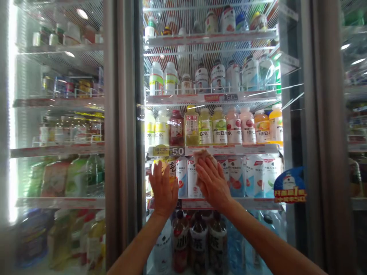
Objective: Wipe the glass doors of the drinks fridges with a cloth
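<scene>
My right hand [215, 185] presses a pale, crumpled cloth [203, 154] flat against the glass door [252, 214] of a drinks fridge. The fingers lie over the cloth and hide much of it. To its left, my left hand [164, 193] is raised with the fingers spread, at or very near the same glass; it holds nothing. Behind the glass, in line with both hands, stands a row of cartons or bottles with white and blue labels [236, 175].
Shelves of bottles [219, 126] fill the fridge above and below my hands. A metal door frame [122, 114] runs up the left side, another frame [323, 114] up the right. A blue and red sticker [290, 186] is at the right of the door.
</scene>
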### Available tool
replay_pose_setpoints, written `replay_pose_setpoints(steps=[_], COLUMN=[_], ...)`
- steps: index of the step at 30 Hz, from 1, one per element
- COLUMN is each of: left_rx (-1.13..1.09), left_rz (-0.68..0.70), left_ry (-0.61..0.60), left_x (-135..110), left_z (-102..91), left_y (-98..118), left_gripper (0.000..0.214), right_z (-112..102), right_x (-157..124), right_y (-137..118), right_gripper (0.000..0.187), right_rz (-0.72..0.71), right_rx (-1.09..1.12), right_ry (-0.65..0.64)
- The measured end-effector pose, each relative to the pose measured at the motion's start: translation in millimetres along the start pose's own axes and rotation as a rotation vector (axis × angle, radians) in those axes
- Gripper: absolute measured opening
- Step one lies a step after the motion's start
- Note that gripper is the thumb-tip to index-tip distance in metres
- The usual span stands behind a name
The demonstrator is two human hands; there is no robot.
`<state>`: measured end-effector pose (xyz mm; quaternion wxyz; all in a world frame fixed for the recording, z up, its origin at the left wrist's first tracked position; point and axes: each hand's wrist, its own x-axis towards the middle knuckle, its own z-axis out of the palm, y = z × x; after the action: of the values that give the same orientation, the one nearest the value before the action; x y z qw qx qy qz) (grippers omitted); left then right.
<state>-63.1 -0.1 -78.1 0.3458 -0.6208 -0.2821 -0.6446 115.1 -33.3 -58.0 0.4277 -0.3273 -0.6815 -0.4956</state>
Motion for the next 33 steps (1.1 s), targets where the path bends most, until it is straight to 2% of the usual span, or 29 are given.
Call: replay_pose_setpoints(steps=[2,4,5,7,9,11,14,16,18,19,20,22,24,25,26,27,28,30,31,33], left_rx=[-0.228,-0.462,-0.498,-0.450,-0.310,-0.179,-0.052,-0.030,0.029,0.015,-0.015,-0.115,-0.157,-0.161,-0.138,-0.114,-0.078,0.011,0.080,0.209], left_rz=[0.042,0.090,0.078,0.060,0.048,0.077,0.216,0.195,0.095,0.056,0.034,0.060,0.158,0.197,0.206,0.242,0.267,0.276,0.189,-0.106], left_ry=[-0.008,-0.103,-0.109,-0.093,-0.066,-0.056,-0.012,0.022,0.077,0.084,0.073,-0.014,-0.069,-0.083,-0.069,-0.062,-0.051,-0.023,0.001,0.125], left_x=[11,23,28,37,39,35,23,17,12,9,5,-7,-22,-29,-34,-36,-35,-25,-18,-7], left_z=[7.7,21.8,30.4,47.2,57.2,54.3,25.0,0.4,-14.6,-16.2,-13.6,2.5,25.3,35.2,41.8,44.1,41.7,26.1,16.1,0.6], left_y=[30,62,77,99,104,89,28,-17,-42,-41,-30,14,64,82,92,91,80,38,13,-24], left_gripper=[0.055,0.052,0.052,0.050,0.049,0.044,0.034,0.031,0.030,0.031,0.031,0.028,0.032,0.037,0.032,0.028,0.026,0.033,0.041,0.053], right_z=[-7,-19,-24,-33,-35,-32,-26,-24,-23,-23,-23,-24,-25,-25,-26,-26,-26,-26,-26,-25], right_x=[-3,-7,-10,-17,-26,-33,-37,-37,-36,-35,-35,-35,-36,-37,-37,-37,-38,-37,-37,-36], right_y=[0,15,26,49,69,79,80,76,73,72,72,73,76,77,78,79,79,77,76,73], right_gripper=[0.066,0.070,0.070,0.067,0.065,0.066,0.067,0.065,0.064,0.063,0.062,0.061,0.059,0.058,0.057,0.056,0.055,0.053,0.052,0.051], right_rz=[0.025,0.042,0.061,0.105,0.099,0.059,0.075,0.114,0.133,0.136,0.136,0.127,0.105,0.093,0.083,0.077,0.076,0.089,0.103,0.131], right_rx=[0.109,0.245,0.296,0.299,0.167,0.012,-0.095,-0.116,-0.135,-0.145,-0.151,-0.154,-0.157,-0.158,-0.158,-0.158,-0.158,-0.157,-0.159,-0.165], right_ry=[-0.003,0.000,0.022,0.111,0.182,0.197,0.203,0.215,0.200,0.191,0.188,0.196,0.204,0.205,0.203,0.202,0.203,0.206,0.207,0.209])
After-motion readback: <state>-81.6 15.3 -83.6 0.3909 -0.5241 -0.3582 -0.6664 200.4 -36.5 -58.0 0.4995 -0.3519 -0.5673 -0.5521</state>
